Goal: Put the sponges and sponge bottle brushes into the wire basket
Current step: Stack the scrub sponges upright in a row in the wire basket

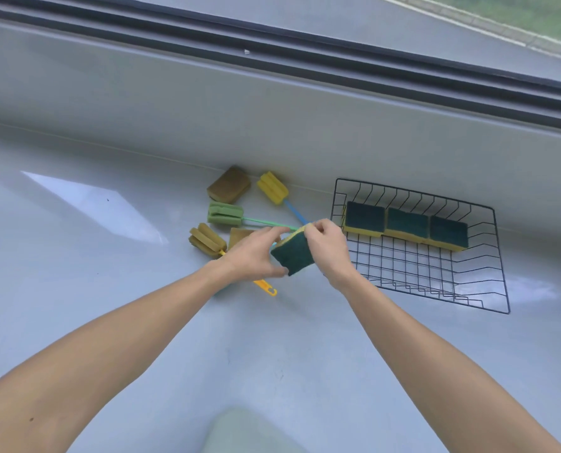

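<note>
both hands, the left hand [256, 253] and right hand [329, 248], hold 1 green and yellow sponge [292, 253] just off the left edge of the wire basket [436, 282]. 3 sponges [406, 225] sit along its back edge.

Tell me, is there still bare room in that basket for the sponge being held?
Yes. The wire basket has three sponges lined along its far side; the whole near half, toward the person, is bare mesh. Left of the basket it is crowded: both hands on the held sponge, above brushes and loose sponges.
</note>
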